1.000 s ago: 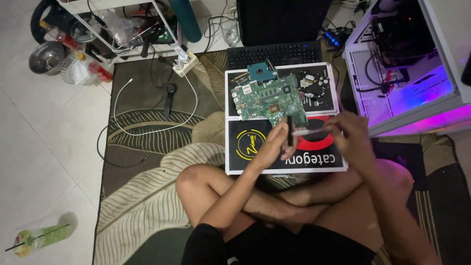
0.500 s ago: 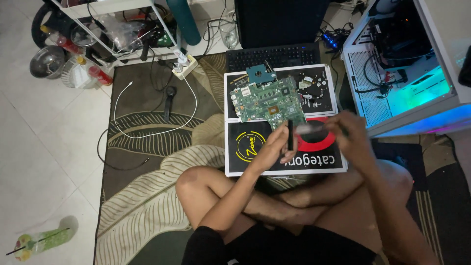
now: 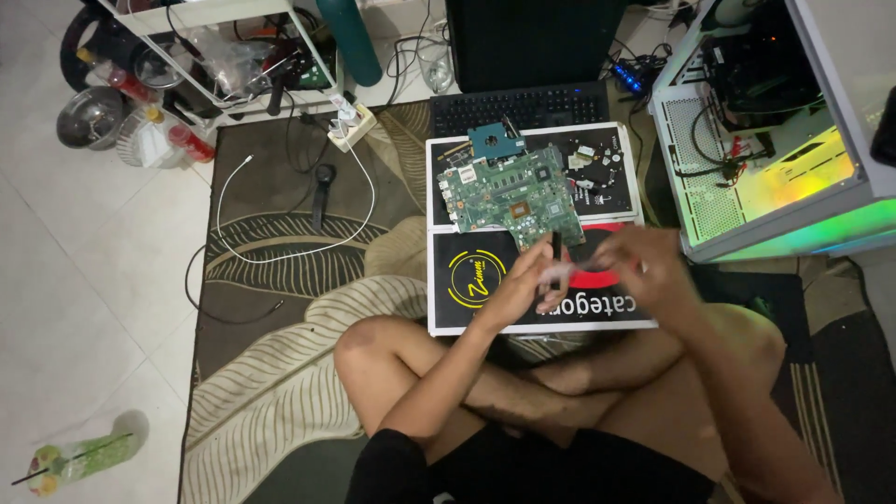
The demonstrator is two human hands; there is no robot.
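Compared with a moment ago, the right hand [image 3: 644, 266] has blurred, its grip impossible to tell. The left hand [image 3: 532, 280] pinches a slim black tool [image 3: 556, 246] above the black mat [image 3: 485, 280], just below the green circuit board [image 3: 509, 194]. The open white computer case [image 3: 747, 177] holds cables.

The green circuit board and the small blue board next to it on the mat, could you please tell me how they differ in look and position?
The green circuit board is far larger and wide, while the small blue board is roughly square. The green one lies near the middle of the black mat, just beyond the left hand and right hand; the blue one sits at the mat's far edge, by the keyboard. Both lie flat, untouched.
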